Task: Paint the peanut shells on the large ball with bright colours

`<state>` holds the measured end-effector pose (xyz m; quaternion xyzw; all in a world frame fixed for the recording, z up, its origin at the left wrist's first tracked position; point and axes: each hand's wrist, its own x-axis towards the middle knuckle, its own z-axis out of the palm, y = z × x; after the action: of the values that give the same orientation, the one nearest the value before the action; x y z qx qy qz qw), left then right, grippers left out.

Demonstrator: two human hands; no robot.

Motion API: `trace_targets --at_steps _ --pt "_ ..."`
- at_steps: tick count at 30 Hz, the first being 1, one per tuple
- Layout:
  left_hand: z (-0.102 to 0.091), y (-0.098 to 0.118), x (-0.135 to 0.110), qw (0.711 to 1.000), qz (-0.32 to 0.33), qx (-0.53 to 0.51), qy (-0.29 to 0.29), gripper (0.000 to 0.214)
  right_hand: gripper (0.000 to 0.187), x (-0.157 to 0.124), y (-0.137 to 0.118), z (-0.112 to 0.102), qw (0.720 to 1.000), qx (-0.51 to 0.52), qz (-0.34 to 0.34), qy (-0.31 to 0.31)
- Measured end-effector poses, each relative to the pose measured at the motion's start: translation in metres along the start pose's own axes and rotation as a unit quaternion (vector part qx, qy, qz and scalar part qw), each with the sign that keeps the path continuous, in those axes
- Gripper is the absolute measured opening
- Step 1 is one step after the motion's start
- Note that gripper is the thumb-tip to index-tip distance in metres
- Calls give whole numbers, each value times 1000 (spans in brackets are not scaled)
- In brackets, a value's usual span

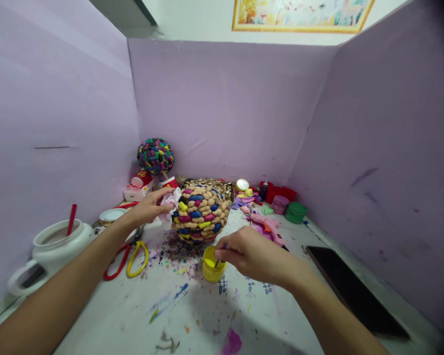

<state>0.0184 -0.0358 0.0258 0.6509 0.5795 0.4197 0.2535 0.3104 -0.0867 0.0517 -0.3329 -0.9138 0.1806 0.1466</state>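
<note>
Paint-spattered white bench [126, 315], lilac-walled: one part-coloured peanut ball [200, 214], beyond and left of the right hand [244, 250], which pinches a thin brush [225, 245] slanting into the nearer yellow pot [211, 274]; left hand [158, 203], loosely closed on crumpled tissue [170, 201], at the ball's left side.

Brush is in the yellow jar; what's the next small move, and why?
Probably lift the brush to a tan peanut on the ball: the right-hand grip has its tip in the yellow paint jar, many peanuts show no paint, and the left-hand grip holds crumpled tissue at the ball's side.
</note>
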Motion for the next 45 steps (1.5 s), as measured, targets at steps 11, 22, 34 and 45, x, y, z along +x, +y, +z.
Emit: trace_targets --at_steps 11,22,34,45 --pt "-1 -3 2 998 48 -1 -28 62 29 -8 -7 -15 997 11 -21 74" --pt "-2 -7 3 998 63 4 -21 60 31 -5 -4 -12 996 27 -36 76" --pt "-1 -2 1 999 46 4 -24 62 37 -3 5 -10 990 33 -52 128" --pt "-1 -1 0 999 47 -5 -13 59 36 0 7 -8 981 41 -43 186"
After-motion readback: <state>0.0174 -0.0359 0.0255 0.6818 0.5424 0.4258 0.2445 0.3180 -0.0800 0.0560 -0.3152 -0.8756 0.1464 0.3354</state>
